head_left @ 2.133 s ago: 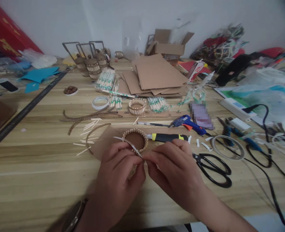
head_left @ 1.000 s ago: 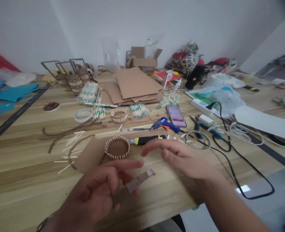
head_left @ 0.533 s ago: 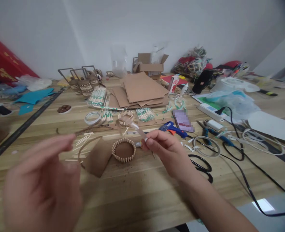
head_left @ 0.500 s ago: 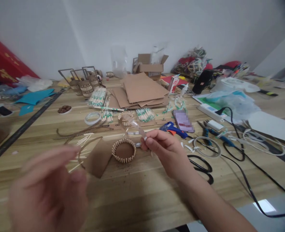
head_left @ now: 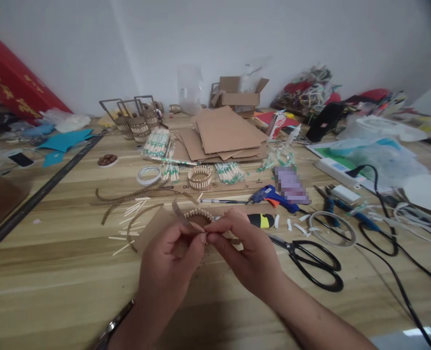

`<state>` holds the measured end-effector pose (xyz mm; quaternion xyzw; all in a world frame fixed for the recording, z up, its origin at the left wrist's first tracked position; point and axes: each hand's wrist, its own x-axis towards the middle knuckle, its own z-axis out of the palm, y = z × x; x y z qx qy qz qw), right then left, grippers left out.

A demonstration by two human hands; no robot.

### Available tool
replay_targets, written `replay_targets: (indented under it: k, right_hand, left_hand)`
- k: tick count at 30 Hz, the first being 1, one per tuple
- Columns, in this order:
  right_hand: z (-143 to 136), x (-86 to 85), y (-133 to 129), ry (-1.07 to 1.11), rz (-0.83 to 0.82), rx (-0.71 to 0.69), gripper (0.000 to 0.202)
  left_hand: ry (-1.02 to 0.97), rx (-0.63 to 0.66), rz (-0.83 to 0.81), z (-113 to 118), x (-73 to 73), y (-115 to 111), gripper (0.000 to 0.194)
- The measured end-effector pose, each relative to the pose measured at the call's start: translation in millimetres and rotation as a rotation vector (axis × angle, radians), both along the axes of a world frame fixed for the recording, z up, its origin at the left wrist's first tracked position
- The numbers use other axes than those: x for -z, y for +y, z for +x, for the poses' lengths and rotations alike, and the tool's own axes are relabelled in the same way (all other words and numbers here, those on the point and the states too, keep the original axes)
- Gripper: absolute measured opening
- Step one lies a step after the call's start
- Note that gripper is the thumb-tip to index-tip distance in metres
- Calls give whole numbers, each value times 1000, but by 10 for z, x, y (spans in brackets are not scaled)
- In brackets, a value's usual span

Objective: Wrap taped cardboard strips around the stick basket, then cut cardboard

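Observation:
My left hand [head_left: 170,267] and my right hand [head_left: 246,250] meet at the fingertips, low over the middle of the table. Between them they pinch a thin curved brown strip [head_left: 181,213], whose free end rises to the left. Just behind the fingers is a ring of short wooden sticks around brown cardboard [head_left: 199,214], partly hidden by my hands. Beneath my left hand's side lies a brown cardboard piece [head_left: 152,226]. Black-handled scissors [head_left: 303,257] lie right of my right hand, beside a yellow-and-black handle [head_left: 262,220].
Further back stand another stick ring [head_left: 200,179], a tape roll [head_left: 149,175], bundled sticks [head_left: 230,172] and stacked cardboard [head_left: 228,133]. A blue glue gun [head_left: 274,195], a phone [head_left: 292,184], pliers [head_left: 332,209] and black cables [head_left: 394,272] occupy the right. Loose sticks [head_left: 128,233] lie left.
My left hand has come in from the lower left and now pinches the strip too. My right hand has lowered slightly, bringing the strip down in front of the nearer ring.

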<state>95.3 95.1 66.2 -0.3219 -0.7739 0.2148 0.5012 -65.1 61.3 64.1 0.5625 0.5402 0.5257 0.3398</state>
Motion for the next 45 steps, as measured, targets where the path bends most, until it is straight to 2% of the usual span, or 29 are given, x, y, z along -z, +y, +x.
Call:
replay_targets:
  k: [5, 11, 13, 16, 18, 25, 32, 39, 45]
  right_hand:
    - [18, -13, 8, -72, 28, -18, 15]
    - [43, 8, 14, -114, 74, -10, 15]
    - [37, 10, -12, -114, 136, 49, 13]
    - [12, 6, -86, -133, 333, 246, 12]
    - [-14, 8, -134, -166, 403, 322, 12]
    - [-84, 58, -148, -120, 273, 331, 10]
    - [-64, 28, -147, -100, 154, 256, 12]
    - [-48, 9, -149, -127, 138, 250, 10]
    - [-55, 25, -148, -141, 145, 255, 12]
  left_hand:
    - [-14, 2, -26, -31, 69, -10, 12]
    - [-57, 18, -29, -54, 78, -16, 17]
    - [-57, 1, -13, -49, 67, -15, 14]
    - [-66, -58, -12, -25, 55, -13, 11]
    - [-73, -92, -9, 3, 56, -18, 10]
    - [-28, -103, 123, 100, 77, -81, 11]
    - [84, -80, 224, 100, 67, -81, 14]
    - [148, -84, 306, 108, 102, -103, 16]
    - [162, -83, 270, 104, 122, -103, 14]
